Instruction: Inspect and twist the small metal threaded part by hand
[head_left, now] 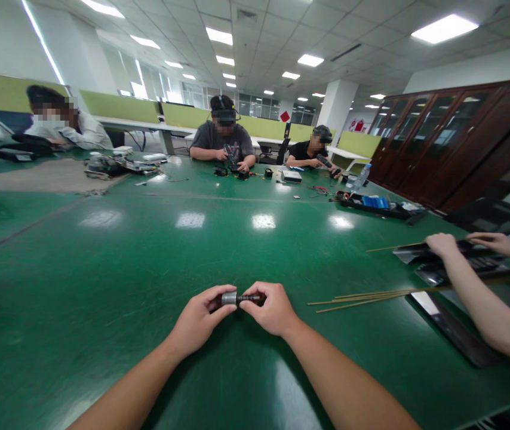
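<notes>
Just above the green table, my left hand [199, 319] pinches a short silver metal cylinder [229, 298] between thumb and fingers. A dark, ridged shaft-like piece [248, 297] runs from its right end toward my right hand [273, 310]. My right hand's thumb and fingers are closed on this ridged piece and hide its far end. The two pieces lie in line and meet between my hands; whether they are joined, I cannot tell.
Thin brass-coloured rods [362, 297] lie to the right, near a co-worker's arm [474, 292] and long black parts [452, 328]. Farther back stand a black tray with blue items [374, 203] and a bottle [363, 176]. Several people sit across the table [147, 251].
</notes>
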The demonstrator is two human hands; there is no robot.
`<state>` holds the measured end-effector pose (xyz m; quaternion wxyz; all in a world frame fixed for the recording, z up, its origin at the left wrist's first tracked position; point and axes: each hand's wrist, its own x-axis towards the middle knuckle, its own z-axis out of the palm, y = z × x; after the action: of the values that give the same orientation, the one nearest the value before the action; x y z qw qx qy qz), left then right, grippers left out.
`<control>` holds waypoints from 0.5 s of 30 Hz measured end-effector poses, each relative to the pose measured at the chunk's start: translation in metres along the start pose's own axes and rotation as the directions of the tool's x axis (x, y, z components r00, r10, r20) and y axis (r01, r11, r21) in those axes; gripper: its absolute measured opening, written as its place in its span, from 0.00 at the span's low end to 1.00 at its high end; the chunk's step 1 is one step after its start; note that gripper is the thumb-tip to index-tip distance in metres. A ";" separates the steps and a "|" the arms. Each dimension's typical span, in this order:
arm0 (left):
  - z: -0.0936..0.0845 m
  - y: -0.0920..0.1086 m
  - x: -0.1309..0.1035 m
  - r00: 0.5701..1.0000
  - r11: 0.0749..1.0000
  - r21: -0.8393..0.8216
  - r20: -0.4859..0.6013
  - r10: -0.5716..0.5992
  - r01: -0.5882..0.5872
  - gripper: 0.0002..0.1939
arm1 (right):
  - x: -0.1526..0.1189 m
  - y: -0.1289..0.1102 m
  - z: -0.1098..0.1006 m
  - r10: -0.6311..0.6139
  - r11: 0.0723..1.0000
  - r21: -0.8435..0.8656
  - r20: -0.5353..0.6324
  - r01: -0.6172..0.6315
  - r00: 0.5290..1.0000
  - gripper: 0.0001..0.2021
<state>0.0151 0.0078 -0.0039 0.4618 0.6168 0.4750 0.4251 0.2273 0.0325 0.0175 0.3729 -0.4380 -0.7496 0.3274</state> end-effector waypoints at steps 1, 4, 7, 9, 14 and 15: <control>0.000 0.000 0.000 1.000 1.000 0.000 0.000 0.000 0.000 0.23 | 0.000 0.000 0.000 0.001 1.000 -0.002 -0.002 -0.001 1.000 0.06; -0.001 -0.002 0.000 1.000 1.000 0.000 0.000 -0.002 0.002 0.23 | 0.000 0.001 0.000 0.002 1.000 0.001 -0.006 -0.002 1.000 0.06; -0.001 -0.003 0.001 1.000 1.000 0.001 -0.004 -0.001 0.001 0.24 | 0.000 0.001 0.001 0.008 1.000 0.011 -0.009 -0.008 1.000 0.06; -0.001 -0.003 0.001 1.000 1.000 0.001 -0.006 0.001 -0.001 0.23 | 0.001 0.001 0.001 0.011 1.000 0.017 -0.009 -0.011 1.000 0.06; -0.001 -0.005 0.001 1.000 1.000 -0.003 -0.010 0.000 0.000 0.23 | 0.000 0.003 0.001 0.017 1.000 0.023 -0.015 -0.017 1.000 0.06; -0.001 -0.005 0.001 1.000 1.000 -0.004 -0.011 -0.001 0.001 0.23 | 0.000 0.003 0.001 0.020 0.999 0.026 -0.015 -0.020 1.000 0.06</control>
<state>0.0133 0.0093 -0.0088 0.4607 0.6132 0.4769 0.4294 0.2277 0.0339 0.0148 0.3808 -0.4431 -0.7381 0.3374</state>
